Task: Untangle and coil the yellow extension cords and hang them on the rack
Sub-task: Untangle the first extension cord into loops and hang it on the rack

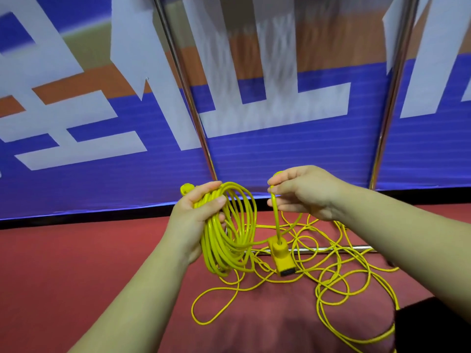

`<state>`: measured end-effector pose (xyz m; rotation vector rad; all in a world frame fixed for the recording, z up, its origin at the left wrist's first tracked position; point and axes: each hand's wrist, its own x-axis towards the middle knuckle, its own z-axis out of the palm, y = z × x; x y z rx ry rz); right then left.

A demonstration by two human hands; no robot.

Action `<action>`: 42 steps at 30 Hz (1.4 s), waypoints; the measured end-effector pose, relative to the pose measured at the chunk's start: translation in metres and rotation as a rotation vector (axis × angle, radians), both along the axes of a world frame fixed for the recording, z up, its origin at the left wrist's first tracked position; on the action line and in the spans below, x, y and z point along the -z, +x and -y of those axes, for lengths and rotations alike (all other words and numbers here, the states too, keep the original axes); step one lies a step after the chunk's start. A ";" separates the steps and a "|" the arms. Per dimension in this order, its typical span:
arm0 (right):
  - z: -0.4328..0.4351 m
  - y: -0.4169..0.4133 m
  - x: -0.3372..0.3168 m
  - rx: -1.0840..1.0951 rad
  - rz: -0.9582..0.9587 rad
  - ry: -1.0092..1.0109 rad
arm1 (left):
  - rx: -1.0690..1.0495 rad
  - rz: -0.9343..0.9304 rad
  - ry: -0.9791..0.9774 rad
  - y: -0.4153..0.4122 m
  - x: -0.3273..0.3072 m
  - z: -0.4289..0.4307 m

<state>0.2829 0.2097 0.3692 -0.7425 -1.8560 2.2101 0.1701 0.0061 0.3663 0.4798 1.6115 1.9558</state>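
Observation:
My left hand (197,212) grips the top of a coil of yellow extension cord (226,240) with several loops hanging down; a yellow plug end (186,189) sticks out above the fingers. My right hand (303,192) pinches a strand of the same cord, and from it the yellow socket block (281,258) dangles just above the floor. More yellow cord (339,273) lies tangled in loose loops on the red floor under and to the right of my hands. The rack's two chrome uprights (187,90) stand right behind.
A blue, white and orange banner (280,154) hangs behind the rack. The rack's low chrome bar (331,248) runs along the floor under the tangled cord. A dark object (433,327) sits at the bottom right corner. Red carpet (76,263) stretches to the left.

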 end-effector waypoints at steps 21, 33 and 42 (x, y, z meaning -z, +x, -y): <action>0.003 0.012 -0.029 0.010 0.016 -0.090 | 0.119 -0.142 -0.059 0.034 0.014 -0.049; -0.016 0.026 -0.038 0.017 -0.028 0.483 | 0.242 -0.331 -0.146 0.032 0.007 -0.044; -0.017 0.039 -0.031 -0.475 -0.182 1.087 | 0.673 -0.309 -0.177 0.021 -0.025 -0.021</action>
